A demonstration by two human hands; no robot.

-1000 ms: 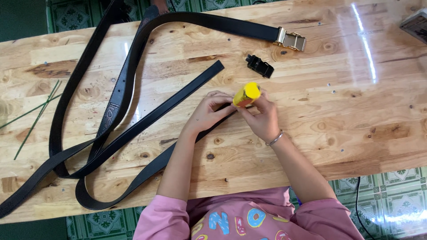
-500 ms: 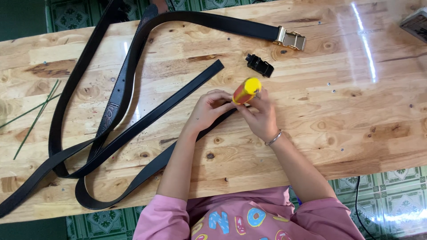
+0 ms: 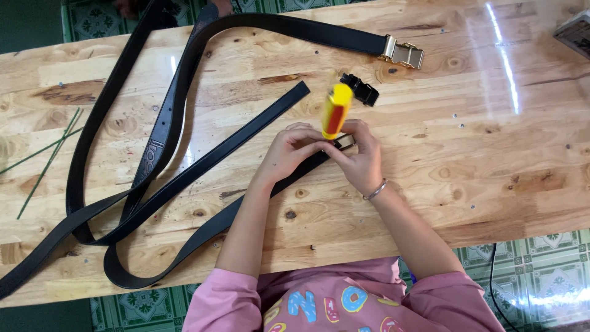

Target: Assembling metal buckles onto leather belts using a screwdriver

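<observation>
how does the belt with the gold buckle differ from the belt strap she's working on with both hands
The buckled belt carries a gold buckle and lies untouched along the table's far edge. The held strap lies nearer the person; its far end is plain and cut square, and its other end sits under the left hand and right hand. Both are black.

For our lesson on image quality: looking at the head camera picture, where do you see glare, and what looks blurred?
In the head view, a bright streak of glare runs down the glossy wooden table at upper right, with a fainter sheen by the black belts; the yellow tool above the hands is motion-blurred, while the gold buckle stays sharp.
</observation>
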